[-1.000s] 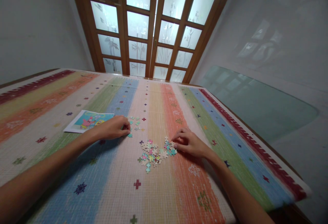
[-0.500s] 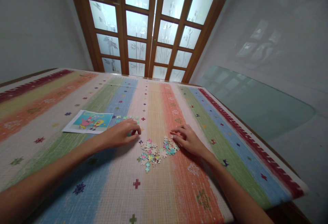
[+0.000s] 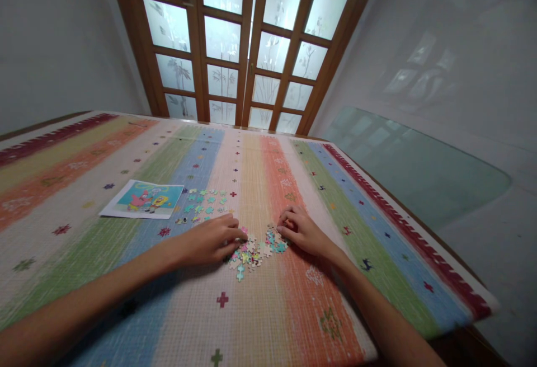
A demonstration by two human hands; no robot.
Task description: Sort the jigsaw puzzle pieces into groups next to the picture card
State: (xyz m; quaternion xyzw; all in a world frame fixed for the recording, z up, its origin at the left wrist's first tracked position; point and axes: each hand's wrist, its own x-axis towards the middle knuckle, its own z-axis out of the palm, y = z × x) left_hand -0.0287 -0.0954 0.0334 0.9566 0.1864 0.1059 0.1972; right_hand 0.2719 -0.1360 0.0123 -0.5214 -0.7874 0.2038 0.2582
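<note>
A loose heap of small jigsaw puzzle pieces (image 3: 250, 256), some colourful and some showing pale backs, lies on the striped tablecloth. At the heap's left edge, my left hand (image 3: 218, 238) touches the pieces with bent, closed fingertips; whatever they pinch is hidden. My right hand (image 3: 302, 230) rests at the heap's right side, thumb and fingers curled together, and what is between them does not show. Beyond my left hand, several teal and green puzzle pieces (image 3: 199, 208) lie spread in rough rows. Left of these lies a printed cartoon picture (image 3: 146, 200) on white paper.
The striped tablecloth (image 3: 255, 328) covers a wide table, its right edge running diagonally toward a pale wall (image 3: 453, 31). A wooden door with frosted panes (image 3: 245, 48) stands behind the far edge. A greenish glass-like panel (image 3: 415, 160) is at the right.
My left hand has moved right and nearer, from beside the spread rows to the heap, uncovering more row pieces. My right hand stays beside the heap, its fingers more curled.
</note>
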